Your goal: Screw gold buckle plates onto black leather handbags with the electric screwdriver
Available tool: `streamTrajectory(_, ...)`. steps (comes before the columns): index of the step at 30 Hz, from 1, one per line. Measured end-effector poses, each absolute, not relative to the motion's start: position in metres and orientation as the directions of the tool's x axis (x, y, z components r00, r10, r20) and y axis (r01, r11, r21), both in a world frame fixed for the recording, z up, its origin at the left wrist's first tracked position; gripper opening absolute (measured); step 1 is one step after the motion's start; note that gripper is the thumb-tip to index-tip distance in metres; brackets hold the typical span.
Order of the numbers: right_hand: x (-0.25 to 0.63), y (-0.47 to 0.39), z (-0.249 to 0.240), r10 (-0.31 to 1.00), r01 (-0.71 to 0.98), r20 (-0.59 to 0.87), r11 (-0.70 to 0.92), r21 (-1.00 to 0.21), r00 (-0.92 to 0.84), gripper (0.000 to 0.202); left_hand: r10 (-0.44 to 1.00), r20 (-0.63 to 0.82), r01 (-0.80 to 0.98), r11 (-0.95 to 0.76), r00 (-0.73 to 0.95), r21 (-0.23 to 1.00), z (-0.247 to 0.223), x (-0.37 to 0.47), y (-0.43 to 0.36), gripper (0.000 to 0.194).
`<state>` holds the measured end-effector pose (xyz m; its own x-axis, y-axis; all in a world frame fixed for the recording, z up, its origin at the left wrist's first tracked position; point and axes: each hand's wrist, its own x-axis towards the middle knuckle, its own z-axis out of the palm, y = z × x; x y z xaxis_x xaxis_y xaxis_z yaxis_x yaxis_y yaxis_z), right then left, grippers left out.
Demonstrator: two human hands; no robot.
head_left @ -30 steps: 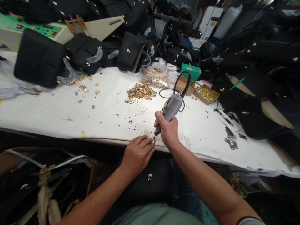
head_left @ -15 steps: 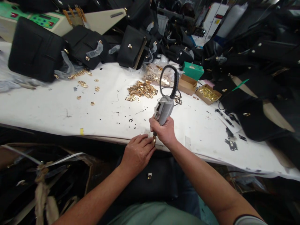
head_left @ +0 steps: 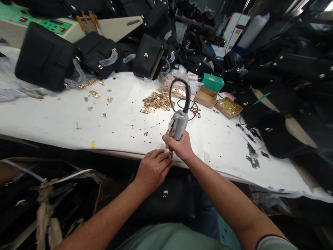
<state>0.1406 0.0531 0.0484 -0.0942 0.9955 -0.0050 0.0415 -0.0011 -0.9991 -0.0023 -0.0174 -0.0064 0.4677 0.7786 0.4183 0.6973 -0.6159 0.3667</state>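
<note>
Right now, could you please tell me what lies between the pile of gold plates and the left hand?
In the head view, small black pieces and a thin strand lie on the white tabletop.

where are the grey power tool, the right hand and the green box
grey power tool (head_left: 180,126), head view: its grey body
right hand (head_left: 182,146), head view: its back
green box (head_left: 212,83), head view: middle of its visible side
</note>
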Motion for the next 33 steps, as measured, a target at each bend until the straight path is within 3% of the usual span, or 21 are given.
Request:
streamTrajectory(7,0.147,0.057,0.050,0.987,-0.049,0.009,0.001,-0.999,-0.158,0.043,0.773,0.428,0.691,-0.622,0.468,0.368,-0.008,-0.003,-0.018,0.019)
streamTrajectory(15,0.154,0.044,0.046,0.998,-0.251,0.053,0.060,-0.966,0.034,0.042,0.803,0.420,0.690,-0.586,0.423,0.426,-0.006,-0.001,-0.020,0.019)
streamTrajectory(23,0.148,0.030,0.052,0.982,-0.523,-0.078,0.024,-0.852,0.172,0.040,0.811,0.429,0.693,-0.573,0.399,0.438,-0.007,0.001,-0.021,0.020)
streamTrajectory(33,0.142,0.029,0.047,0.969,-0.540,-0.116,0.021,-0.841,0.219,0.039,0.812,0.417,0.697,-0.572,0.407,0.432,-0.008,0.001,-0.022,0.018)
